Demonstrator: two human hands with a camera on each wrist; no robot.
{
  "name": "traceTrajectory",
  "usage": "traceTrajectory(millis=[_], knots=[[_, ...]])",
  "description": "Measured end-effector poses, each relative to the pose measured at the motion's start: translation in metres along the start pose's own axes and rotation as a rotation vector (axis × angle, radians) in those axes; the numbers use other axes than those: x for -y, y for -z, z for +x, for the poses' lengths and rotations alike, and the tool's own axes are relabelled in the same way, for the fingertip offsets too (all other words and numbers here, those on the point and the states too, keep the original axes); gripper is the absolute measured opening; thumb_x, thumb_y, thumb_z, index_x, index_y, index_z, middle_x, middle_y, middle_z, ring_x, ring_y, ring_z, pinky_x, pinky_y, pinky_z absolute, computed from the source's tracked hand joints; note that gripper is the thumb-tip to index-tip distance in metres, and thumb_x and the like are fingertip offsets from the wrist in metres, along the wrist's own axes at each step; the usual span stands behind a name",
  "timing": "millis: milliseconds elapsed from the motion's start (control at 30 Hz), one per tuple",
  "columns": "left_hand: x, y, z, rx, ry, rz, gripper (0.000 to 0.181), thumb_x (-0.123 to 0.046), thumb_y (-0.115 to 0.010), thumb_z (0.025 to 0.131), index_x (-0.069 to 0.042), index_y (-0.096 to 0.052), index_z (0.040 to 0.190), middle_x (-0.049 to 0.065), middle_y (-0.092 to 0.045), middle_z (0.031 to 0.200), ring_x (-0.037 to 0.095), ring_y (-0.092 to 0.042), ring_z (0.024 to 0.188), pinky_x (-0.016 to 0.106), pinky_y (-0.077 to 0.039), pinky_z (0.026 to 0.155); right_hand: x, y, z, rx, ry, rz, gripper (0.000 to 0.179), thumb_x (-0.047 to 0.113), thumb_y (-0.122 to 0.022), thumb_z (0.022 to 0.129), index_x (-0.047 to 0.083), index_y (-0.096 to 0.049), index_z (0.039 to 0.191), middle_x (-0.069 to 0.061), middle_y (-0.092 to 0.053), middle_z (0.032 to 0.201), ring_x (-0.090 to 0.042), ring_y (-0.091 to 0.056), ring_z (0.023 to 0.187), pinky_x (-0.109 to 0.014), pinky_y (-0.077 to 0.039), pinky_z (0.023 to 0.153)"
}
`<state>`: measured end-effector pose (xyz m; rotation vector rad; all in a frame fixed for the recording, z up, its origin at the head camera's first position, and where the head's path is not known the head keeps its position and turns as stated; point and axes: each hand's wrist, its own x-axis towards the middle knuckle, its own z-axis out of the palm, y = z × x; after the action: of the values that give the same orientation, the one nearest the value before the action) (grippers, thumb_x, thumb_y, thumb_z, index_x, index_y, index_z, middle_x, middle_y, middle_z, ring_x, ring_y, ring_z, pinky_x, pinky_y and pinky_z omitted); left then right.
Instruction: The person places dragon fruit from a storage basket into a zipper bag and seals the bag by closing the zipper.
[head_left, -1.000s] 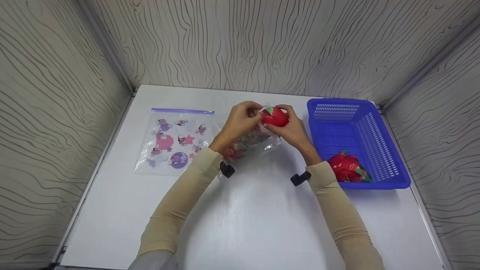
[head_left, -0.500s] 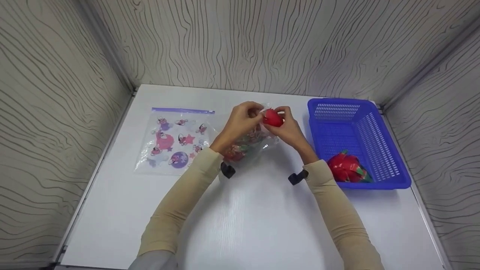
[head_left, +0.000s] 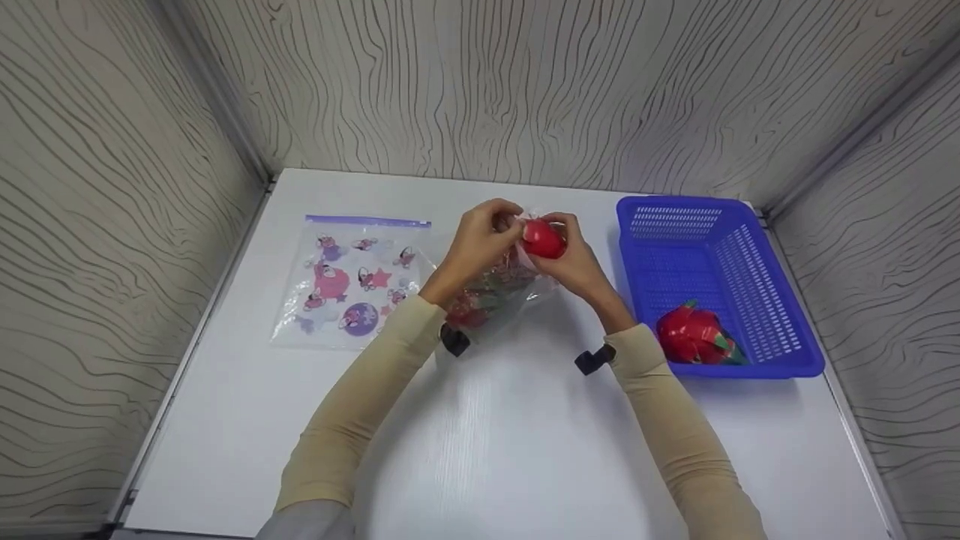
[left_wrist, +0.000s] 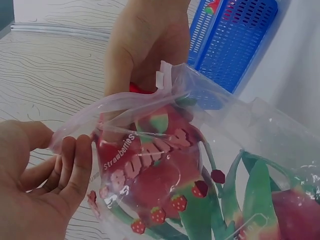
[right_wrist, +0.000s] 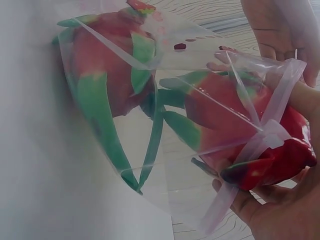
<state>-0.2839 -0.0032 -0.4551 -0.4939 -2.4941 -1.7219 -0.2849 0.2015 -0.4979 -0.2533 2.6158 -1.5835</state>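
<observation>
My left hand (head_left: 484, 238) pinches the pale rim of a clear zip bag (left_wrist: 115, 102) printed with strawberries, as the left wrist view shows. A red dragon fruit (head_left: 544, 238) with green-tipped scales is gripped by my right hand (head_left: 581, 264). In the right wrist view this fruit sits across the bag's mouth, its green-leaved part inside behind the plastic and its glossy red end outside. Another dragon fruit (right_wrist: 107, 65) lies deeper in the bag. The right fingertips are partly hidden by the fruit and the bag.
A blue perforated basket (head_left: 780, 371) stands on the right of the white table (head_left: 480, 450), with one dragon fruit (head_left: 690, 335) in its near left corner. At left lies a flat clear zip bag (head_left: 358, 283) with pink and purple prints. Wood-patterned panels (head_left: 480, 90) enclose the table.
My right hand has shifted slightly left with the dragon fruit, which has turned so its green tip no longer shows in the head view. The left hand stays on the bag's rim.
</observation>
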Motion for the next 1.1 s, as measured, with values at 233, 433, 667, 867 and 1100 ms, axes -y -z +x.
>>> traceTrajectory(millis=[233,433,667,867,1100], knots=[[0.0,0.0,0.001,0.003,-0.015,-0.017,0.026,-0.008,-0.065,0.102,-0.002,-0.068,0.126,0.009,-0.068,0.102,0.013,-0.061,0.087,0.018,-0.052,0.067,0.001,0.0,-0.001,-0.001,0.003,0.025,0.082,0.014,-0.082,0.09,0.008,-0.034,0.156,-0.02,-0.046,0.16,-0.036,-0.047,0.148,-0.051,-0.043,0.124],[-0.002,-0.004,0.0,0.032,-0.024,-0.013,0.024,-0.008,-0.064,0.102,-0.001,-0.07,0.125,0.01,-0.07,0.106,0.013,-0.061,0.091,0.019,-0.055,0.075,0.004,0.004,0.0,0.022,-0.063,-0.041,0.078,0.025,-0.081,0.094,0.011,-0.036,0.157,-0.022,-0.049,0.157,-0.039,-0.052,0.144,-0.054,-0.049,0.119],[-0.001,-0.01,-0.003,0.103,-0.015,-0.039,0.024,-0.01,-0.065,0.103,-0.004,-0.071,0.126,0.01,-0.071,0.112,0.015,-0.064,0.094,0.023,-0.061,0.085,0.002,0.006,0.002,0.046,-0.141,-0.097,0.078,0.037,-0.077,0.096,0.012,-0.038,0.16,-0.022,-0.05,0.158,-0.039,-0.053,0.144,-0.053,-0.049,0.118],[0.004,-0.012,-0.004,0.116,-0.029,-0.03,0.024,-0.011,-0.065,0.104,-0.004,-0.07,0.126,0.01,-0.072,0.116,0.015,-0.065,0.096,0.025,-0.06,0.088,-0.001,0.007,0.0,0.137,-0.153,0.022,0.078,0.033,-0.07,0.1,0.009,-0.033,0.164,-0.022,-0.045,0.162,-0.039,-0.048,0.145,-0.054,-0.048,0.119],[0.003,-0.01,-0.006,0.119,-0.011,-0.06,0.025,-0.009,-0.065,0.104,-0.004,-0.069,0.128,0.01,-0.071,0.115,0.016,-0.065,0.095,0.024,-0.059,0.082,-0.003,0.006,0.0,0.114,-0.169,0.102,0.073,0.035,-0.072,0.1,0.006,-0.041,0.159,-0.022,-0.052,0.154,-0.032,-0.058,0.128,-0.032,-0.057,0.094]])
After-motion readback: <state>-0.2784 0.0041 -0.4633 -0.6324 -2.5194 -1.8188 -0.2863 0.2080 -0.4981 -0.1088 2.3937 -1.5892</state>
